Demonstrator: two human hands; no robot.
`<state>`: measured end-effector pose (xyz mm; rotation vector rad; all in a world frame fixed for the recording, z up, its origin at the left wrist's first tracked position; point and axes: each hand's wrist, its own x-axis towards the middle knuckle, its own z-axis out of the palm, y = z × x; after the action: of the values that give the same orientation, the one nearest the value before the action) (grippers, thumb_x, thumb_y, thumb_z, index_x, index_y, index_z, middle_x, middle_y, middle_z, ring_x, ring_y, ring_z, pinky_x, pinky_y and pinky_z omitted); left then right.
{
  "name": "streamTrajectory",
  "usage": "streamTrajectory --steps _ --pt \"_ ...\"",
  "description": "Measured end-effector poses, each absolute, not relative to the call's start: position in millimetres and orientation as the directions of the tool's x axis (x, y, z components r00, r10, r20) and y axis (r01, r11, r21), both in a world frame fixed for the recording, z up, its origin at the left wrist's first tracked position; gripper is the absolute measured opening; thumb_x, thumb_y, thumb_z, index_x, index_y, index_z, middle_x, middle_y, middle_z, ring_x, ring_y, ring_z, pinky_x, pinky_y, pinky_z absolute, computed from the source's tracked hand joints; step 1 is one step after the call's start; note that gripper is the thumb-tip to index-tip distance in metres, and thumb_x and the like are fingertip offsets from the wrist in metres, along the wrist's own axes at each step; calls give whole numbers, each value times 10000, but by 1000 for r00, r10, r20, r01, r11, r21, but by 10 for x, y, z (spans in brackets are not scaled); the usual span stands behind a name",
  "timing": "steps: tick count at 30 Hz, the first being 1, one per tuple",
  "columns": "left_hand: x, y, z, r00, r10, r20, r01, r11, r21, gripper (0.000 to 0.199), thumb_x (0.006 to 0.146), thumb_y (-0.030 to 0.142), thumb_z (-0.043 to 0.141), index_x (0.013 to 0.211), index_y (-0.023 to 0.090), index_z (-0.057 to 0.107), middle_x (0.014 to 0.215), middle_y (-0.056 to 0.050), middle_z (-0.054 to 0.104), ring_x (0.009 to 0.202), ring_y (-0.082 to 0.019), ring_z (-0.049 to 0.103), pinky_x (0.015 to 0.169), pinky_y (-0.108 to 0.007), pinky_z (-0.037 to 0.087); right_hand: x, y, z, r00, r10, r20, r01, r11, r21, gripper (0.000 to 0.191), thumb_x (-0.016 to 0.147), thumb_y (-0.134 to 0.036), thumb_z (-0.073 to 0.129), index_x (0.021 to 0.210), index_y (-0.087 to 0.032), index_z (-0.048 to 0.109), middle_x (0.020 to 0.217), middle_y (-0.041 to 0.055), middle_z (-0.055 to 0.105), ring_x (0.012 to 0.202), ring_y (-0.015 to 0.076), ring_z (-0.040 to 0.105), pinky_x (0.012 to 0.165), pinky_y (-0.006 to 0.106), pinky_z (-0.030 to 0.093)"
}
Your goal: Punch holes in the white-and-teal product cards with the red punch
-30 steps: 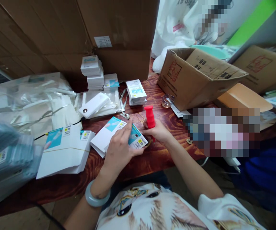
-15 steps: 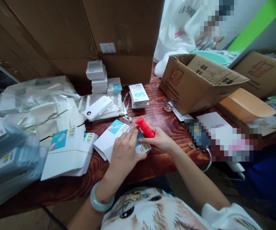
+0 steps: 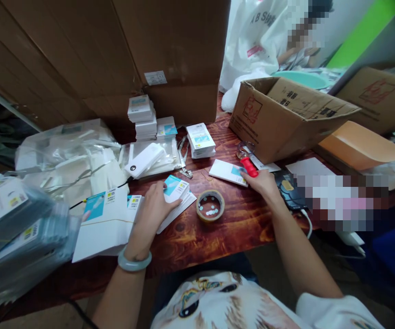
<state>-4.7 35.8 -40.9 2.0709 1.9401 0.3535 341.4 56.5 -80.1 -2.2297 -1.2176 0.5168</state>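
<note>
My left hand (image 3: 153,203) is closed on a small stack of white-and-blue printed cards (image 3: 177,186), thumb on the near side, above more cards fanned on the table. To the right, my right hand (image 3: 261,183) is wrapped round a red-handled tool (image 3: 248,167), which looks like a hole punch; its working end is hidden. The fingertips of that hand meet the right end of another thin card stack (image 3: 225,171) lying flat. Between my hands sits a tape roll (image 3: 200,214) with several small pale discs inside its ring.
Rubber-banded cards (image 3: 103,228) and plastic-wrapped packs (image 3: 12,228) crowd the left. Behind are a white power bank (image 3: 146,160), card piles (image 3: 200,137) and a large carton (image 3: 177,55). An open cardboard box (image 3: 269,123) and a dark cabled device (image 3: 288,189) stand right.
My hands have moved apart, the right one carrying the red-handled tool rightward. A card stack now lies beside it, and the tape roll has come into sight.
</note>
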Motion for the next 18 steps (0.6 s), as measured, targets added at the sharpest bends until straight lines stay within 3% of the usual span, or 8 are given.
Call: streamTrajectory --steps 2,3,9,14,18 --pt "-8 379 -393 51 998 -30 933 -37 357 492 723 416 739 1088 150 543 1098 -156 640 1068 -345 611 932 -464 479 3363 512 -721 555 832 14 746 -489 -452 445 717 -597 667 663 -158 620 644 143 610 660 263 594 623 352 422" --pt "-1 388 -379 49 998 -42 934 -31 357 487 711 409 745 1073 156 539 1088 -148 640 1066 -342 609 938 -462 474 3326 479 -660 549 834 53 761 -472 -445 447 748 -601 636 680 -159 633 671 148 621 676 267 591 645 358 416" --pt "-32 410 -346 39 998 -45 905 -16 424 479 657 342 762 1041 180 525 1088 -121 640 1093 -324 605 940 -437 476 3102 346 -398 501 839 215 667 -215 -713 454 751 -566 651 544 -189 505 507 13 435 534 144 384 568 303 322" --pt "-77 412 -321 -14 1000 -6 815 15 579 537 611 418 803 1016 204 524 1090 -97 653 1061 -304 626 941 -458 496 2942 352 -454 468 868 163 341 -7 -940 448 739 -584 712 638 -169 578 517 -4 462 483 118 395 474 274 296" --pt "-153 393 -282 -20 998 64 727 -29 686 672 581 494 840 1100 199 532 1092 -89 648 1072 -289 637 963 -461 513 2752 356 -419 449 892 57 -15 71 -997 452 711 -588 763 680 -173 585 498 -30 443 396 91 376 387 256 266"
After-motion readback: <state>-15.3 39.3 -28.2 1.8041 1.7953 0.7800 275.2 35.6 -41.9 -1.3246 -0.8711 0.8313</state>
